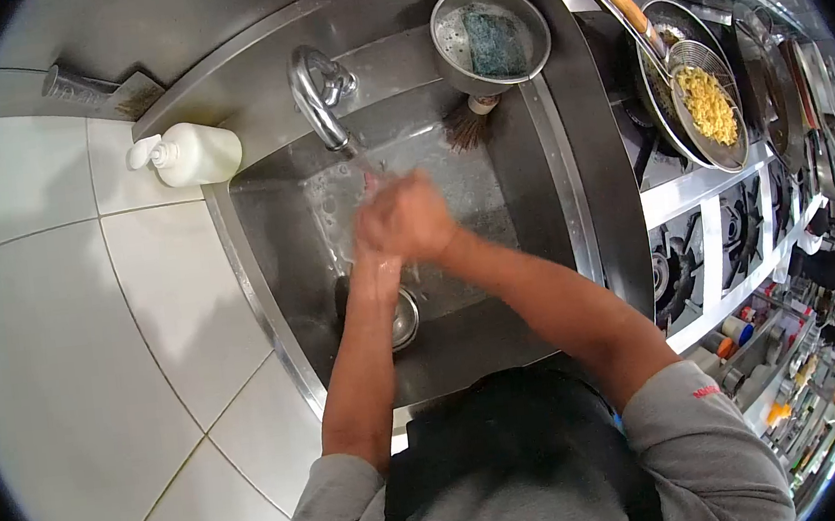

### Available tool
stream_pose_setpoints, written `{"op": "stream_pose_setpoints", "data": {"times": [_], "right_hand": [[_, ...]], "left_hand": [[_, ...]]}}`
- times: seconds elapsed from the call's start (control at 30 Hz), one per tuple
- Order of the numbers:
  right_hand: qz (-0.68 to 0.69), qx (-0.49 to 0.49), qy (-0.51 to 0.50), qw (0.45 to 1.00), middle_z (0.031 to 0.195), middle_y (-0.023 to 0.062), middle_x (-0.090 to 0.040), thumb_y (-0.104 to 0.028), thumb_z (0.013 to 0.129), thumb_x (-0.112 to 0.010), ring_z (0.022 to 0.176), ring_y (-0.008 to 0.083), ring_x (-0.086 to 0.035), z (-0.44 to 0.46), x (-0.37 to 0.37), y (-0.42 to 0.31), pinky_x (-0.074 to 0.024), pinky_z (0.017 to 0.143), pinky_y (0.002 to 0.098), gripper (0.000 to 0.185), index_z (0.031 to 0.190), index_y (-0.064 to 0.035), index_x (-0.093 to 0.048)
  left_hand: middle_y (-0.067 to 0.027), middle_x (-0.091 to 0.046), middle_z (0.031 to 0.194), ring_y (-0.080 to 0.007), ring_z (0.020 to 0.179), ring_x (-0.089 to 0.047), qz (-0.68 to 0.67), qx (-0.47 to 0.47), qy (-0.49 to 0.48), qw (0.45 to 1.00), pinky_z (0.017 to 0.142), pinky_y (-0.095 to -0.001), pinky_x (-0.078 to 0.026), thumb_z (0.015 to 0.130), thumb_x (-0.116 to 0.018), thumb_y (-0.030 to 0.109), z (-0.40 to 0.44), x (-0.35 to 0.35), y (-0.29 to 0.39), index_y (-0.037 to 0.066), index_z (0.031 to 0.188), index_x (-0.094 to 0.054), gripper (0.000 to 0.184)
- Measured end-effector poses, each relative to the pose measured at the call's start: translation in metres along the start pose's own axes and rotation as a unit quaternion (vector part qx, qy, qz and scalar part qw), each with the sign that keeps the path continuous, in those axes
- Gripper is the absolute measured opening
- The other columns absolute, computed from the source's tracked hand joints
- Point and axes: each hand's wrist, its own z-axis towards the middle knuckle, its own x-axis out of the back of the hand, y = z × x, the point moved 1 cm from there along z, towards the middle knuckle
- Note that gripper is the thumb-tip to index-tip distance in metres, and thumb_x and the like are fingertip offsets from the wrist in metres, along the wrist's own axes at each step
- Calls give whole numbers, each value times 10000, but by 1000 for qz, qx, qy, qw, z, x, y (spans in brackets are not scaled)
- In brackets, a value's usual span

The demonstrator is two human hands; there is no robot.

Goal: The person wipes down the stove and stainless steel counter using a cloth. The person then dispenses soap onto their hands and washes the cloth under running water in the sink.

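My left hand [373,237] and my right hand [418,215] are pressed together over the metal sink [471,190], just below the curved faucet [318,109]. A stream of water [359,156] runs from the spout onto them. The right hand lies over the left and hides most of it. Motion smears the fingers of both, so how far they are closed does not show. No object is visible between the hands. Under my left forearm, a round metal vessel [405,320] sits partly hidden in the sink.
A white pump bottle [196,153] stands left of the sink on the tiles. At the back right, a metal bowl [492,37] holds a green scouring pad, with a bristle brush [470,123] below. A strainer [709,107] with yellow food rests over a pan by the burners [675,271].
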Motion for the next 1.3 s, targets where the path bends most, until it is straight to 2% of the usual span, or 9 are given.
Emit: {"op": "stream_pose_setpoints", "data": {"times": [0.1,0.2,0.33,0.37,0.47,0.6,0.73,0.9,1.3], "right_hand": [[64,-204,50,976,705,136,-700,-313,785,-671,749,333,-684,20,-19,16,-483,858,468,270,604,-117,-711],[113,72,105,985,668,151,-667,-313,740,-701,740,338,-661,-15,-20,-22,-507,792,464,250,646,-83,-726],[90,-117,126,981,733,186,-685,-268,727,-687,838,406,-672,18,-12,12,-528,763,525,241,665,-37,-714],[102,-141,113,978,756,200,-686,-273,733,-684,835,410,-669,16,-9,11,-529,764,522,251,679,-30,-713],[103,-100,101,984,794,207,-697,-311,737,-682,826,397,-671,16,6,-4,-516,808,512,261,692,-56,-721],[52,14,146,988,830,198,-709,-357,755,-689,808,391,-670,-7,-5,-22,-513,834,470,285,683,-84,-727],[108,-136,7,985,870,230,-694,-318,813,-699,823,421,-662,28,4,59,-534,739,488,316,756,-7,-708],[104,-2,-69,992,1056,136,-711,-236,839,-725,940,366,-663,-6,55,73,-486,824,487,196,861,-42,-708],[-126,44,-135,982,964,137,-684,-164,784,-688,954,307,-649,-18,149,75,-455,899,417,217,975,-63,-707]], "left_hand": [[-34,-664,1033,-195,954,-658,-52,42,39,997,814,-395,-562,989,-604,420,27,5,-3,123,1105,-630,321],[-43,-680,1030,-202,937,-667,54,-22,-60,997,793,-397,-562,959,-616,366,25,13,9,121,1072,-639,271],[-44,-676,984,-207,903,-666,-38,61,8,997,783,-400,-555,957,-572,333,27,-7,5,116,1058,-646,250],[-54,-665,1014,-216,948,-658,18,89,197,976,848,-399,-545,1009,-519,379,0,-61,16,91,1104,-647,328],[-66,-657,1104,-227,1031,-642,-14,44,-83,995,928,-392,-529,1042,-479,401,61,41,2,75,1217,-619,396],[-51,-649,1134,-223,1034,-638,112,-107,-46,987,963,-382,-514,1056,-461,376,4,-8,5,113,1304,-567,377],[-72,-643,1209,-260,1095,-616,-11,111,126,986,988,-437,-475,1045,-500,332,0,-2,23,98,1232,-604,318],[-64,-703,1119,-181,1103,-600,418,-118,206,877,1006,-343,-419,982,-651,320,-48,57,102,21,1181,-712,365],[-158,-699,1172,-219,1118,-647,494,-271,124,817,1017,-368,-468,915,-705,104,-142,40,145,-3,1101,-726,215]]}}
